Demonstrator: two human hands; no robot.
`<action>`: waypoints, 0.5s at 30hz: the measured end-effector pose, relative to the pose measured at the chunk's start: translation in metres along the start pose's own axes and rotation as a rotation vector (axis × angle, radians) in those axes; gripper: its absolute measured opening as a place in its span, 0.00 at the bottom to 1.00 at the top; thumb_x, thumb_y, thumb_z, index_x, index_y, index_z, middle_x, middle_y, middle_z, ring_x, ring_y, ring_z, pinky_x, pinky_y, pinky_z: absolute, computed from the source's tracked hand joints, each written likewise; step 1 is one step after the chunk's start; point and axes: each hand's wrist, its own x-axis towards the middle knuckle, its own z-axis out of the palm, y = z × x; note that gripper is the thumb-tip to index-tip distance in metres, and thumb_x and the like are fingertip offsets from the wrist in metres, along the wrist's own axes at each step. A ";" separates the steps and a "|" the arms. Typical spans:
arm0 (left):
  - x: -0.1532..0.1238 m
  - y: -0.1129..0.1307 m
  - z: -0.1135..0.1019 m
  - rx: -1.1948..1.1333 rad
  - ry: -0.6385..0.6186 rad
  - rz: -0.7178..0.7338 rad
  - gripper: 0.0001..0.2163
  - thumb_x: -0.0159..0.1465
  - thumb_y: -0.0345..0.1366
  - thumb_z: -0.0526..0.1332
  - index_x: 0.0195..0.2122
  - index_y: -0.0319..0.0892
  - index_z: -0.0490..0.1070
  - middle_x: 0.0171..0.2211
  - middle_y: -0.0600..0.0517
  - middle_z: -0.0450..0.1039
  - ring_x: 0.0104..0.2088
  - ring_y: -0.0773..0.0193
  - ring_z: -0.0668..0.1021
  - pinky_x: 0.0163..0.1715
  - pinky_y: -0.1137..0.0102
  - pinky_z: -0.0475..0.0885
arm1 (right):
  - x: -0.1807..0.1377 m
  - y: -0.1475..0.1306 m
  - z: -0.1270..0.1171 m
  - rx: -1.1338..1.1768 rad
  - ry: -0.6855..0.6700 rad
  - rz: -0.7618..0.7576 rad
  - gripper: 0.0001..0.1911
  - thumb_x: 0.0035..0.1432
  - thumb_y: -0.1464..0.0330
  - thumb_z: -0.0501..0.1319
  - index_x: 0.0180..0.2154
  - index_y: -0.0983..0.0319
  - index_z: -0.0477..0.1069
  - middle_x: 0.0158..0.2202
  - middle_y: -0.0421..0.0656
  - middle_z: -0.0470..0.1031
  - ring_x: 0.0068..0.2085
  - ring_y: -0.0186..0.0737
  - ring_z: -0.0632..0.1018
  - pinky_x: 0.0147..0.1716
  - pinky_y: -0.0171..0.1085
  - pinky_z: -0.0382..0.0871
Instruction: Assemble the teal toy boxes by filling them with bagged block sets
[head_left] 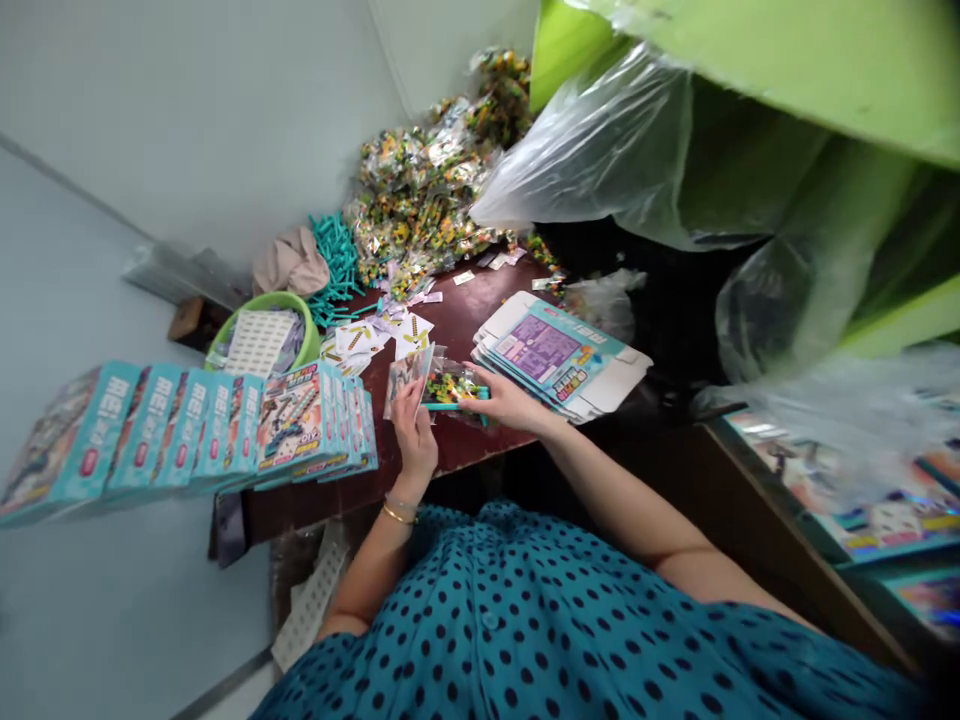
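My left hand (415,430) is closed on a thin printed piece (401,372), tilted upright; whether it is a folded leaflet or the side of a carton I cannot tell. Just right of it, my right hand (510,402) grips a clear bag of small yellow, green and dark plastic pieces (448,386). A teal stick (442,406) runs along the bag's near side, by the right fingertips. Both hands are close together over the front edge of the dark red table (457,450). Flat printed cartons (559,350) lie stacked right of my right hand.
Filled teal boxes (292,420) stand in a row at left. Behind them are a green basket (311,345) of papers and a pile of teal sticks (334,265). Small cards (360,340) lie mid-table, bagged pieces (427,190) heap behind, and clear plastic (592,160) hangs at right.
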 end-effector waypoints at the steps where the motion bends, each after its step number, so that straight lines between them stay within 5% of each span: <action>1: -0.004 0.002 0.002 0.005 -0.018 0.009 0.23 0.77 0.45 0.46 0.65 0.42 0.70 0.58 0.40 0.72 0.61 0.53 0.72 0.64 0.56 0.64 | 0.012 -0.002 0.002 -0.023 -0.033 -0.001 0.42 0.53 0.60 0.72 0.67 0.62 0.65 0.63 0.50 0.74 0.61 0.54 0.76 0.65 0.50 0.67; 7: -0.028 0.004 0.023 0.104 -0.138 -0.034 0.23 0.77 0.45 0.46 0.62 0.42 0.73 0.56 0.40 0.75 0.59 0.51 0.73 0.65 0.51 0.60 | 0.054 -0.010 0.002 -0.093 -0.295 0.123 0.22 0.52 0.71 0.71 0.50 0.61 0.80 0.48 0.45 0.84 0.50 0.50 0.82 0.52 0.42 0.78; 10: -0.020 0.004 0.022 0.085 -0.049 -0.092 0.24 0.77 0.46 0.45 0.62 0.42 0.73 0.58 0.40 0.74 0.61 0.51 0.72 0.66 0.51 0.59 | 0.038 -0.024 -0.004 -0.130 -0.101 0.057 0.23 0.59 0.64 0.69 0.56 0.61 0.76 0.53 0.49 0.80 0.51 0.49 0.81 0.49 0.43 0.79; 13: -0.006 0.009 0.014 -0.016 0.041 -0.131 0.23 0.76 0.47 0.46 0.60 0.43 0.74 0.58 0.41 0.75 0.61 0.53 0.73 0.66 0.54 0.62 | 0.009 -0.039 0.001 -0.281 0.163 -0.201 0.23 0.67 0.59 0.61 0.60 0.60 0.72 0.58 0.51 0.76 0.55 0.49 0.78 0.56 0.50 0.75; 15: 0.003 0.016 0.007 -0.106 0.062 -0.174 0.23 0.76 0.49 0.47 0.57 0.43 0.75 0.56 0.41 0.77 0.59 0.53 0.75 0.64 0.56 0.66 | -0.004 -0.045 0.016 -0.416 0.138 -0.350 0.18 0.69 0.63 0.57 0.55 0.61 0.75 0.57 0.52 0.77 0.58 0.51 0.76 0.63 0.58 0.66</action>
